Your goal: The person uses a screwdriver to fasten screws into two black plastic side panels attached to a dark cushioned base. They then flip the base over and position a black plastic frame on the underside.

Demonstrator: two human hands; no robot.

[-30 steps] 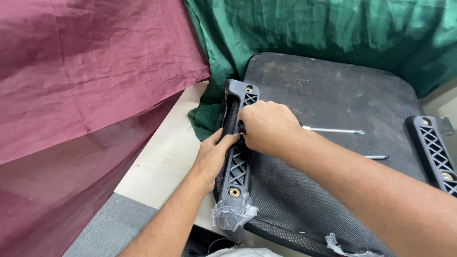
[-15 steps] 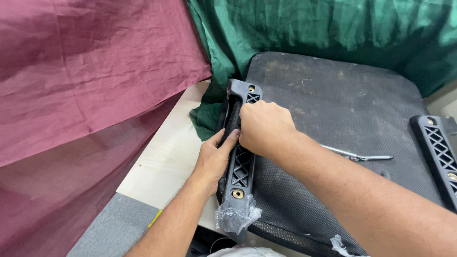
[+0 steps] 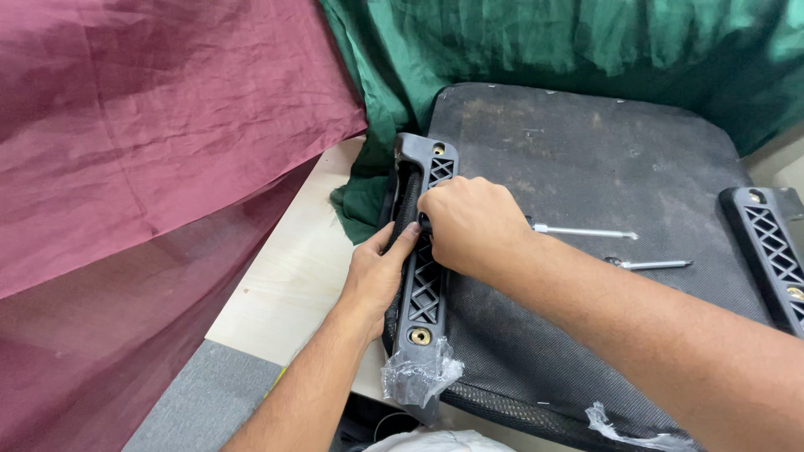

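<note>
A dark grey plastic armrest bracket [image 3: 425, 289] with a lattice pattern and brass screw holes lies along the left edge of an upturned black chair seat [image 3: 586, 167]. My left hand [image 3: 377, 272] presses against the bracket's left side, fingers around its edge. My right hand [image 3: 469, 222] is closed over the middle of the bracket from above; what its fingers pinch is hidden. Clear plastic wrap [image 3: 419, 377] clings to the bracket's near end.
A second lattice bracket [image 3: 770, 251] lies at the seat's right edge. Two thin metal tools [image 3: 586, 232] [image 3: 653, 265] rest on the seat. Maroon cloth [image 3: 151, 151] hangs at left, green cloth [image 3: 544, 42] behind. A light wooden tabletop [image 3: 293, 276] lies under the seat.
The view has shifted slightly. Both hands stay on the left bracket, with my right hand a little lower along it. Both metal tools show again beside my right forearm.
</note>
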